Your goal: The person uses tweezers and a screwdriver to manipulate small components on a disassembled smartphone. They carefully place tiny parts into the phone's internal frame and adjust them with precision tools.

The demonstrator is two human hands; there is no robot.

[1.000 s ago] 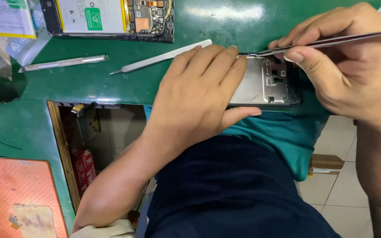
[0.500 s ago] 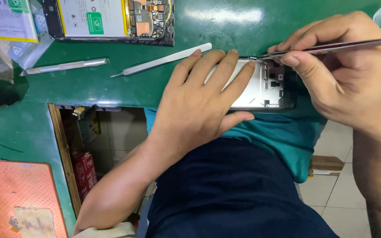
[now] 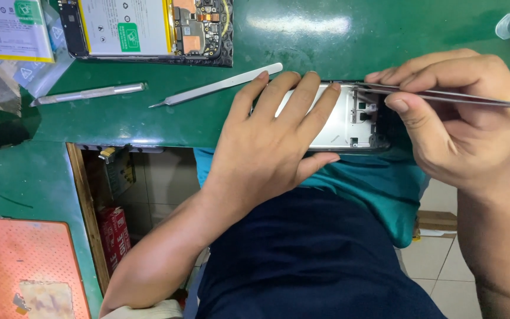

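Scene: a person works at a green bench (image 3: 349,41), seen from above, with both bare hands on an opened phone frame (image 3: 349,121) at the bench's near edge
Left hand: the left hand (image 3: 273,147) lies flat over the left half of the frame, fingers (image 3: 293,103) spread across its silver inner face, thumb hooked under the near rim, pressing it to the bench
Right hand: the right hand (image 3: 461,118) pinches thin metal tweezers (image 3: 444,97) between thumb and fingers, a narrow, closed grip
Tweezers: the shaft runs off to the right; the tips reach into the dark end of the frame, just right of the left fingertips; whether they hold anything cannot be told
Left of the frame: a flat metal pry tool (image 3: 216,85) lies aslant near the left fingertips; a second metal tool (image 3: 90,93) rests further left
Far side: an opened phone (image 3: 149,29) with its battery and circuit board exposed; a loose battery (image 3: 13,29) lies beside it at far left
Near left: an orange mat (image 3: 25,266)
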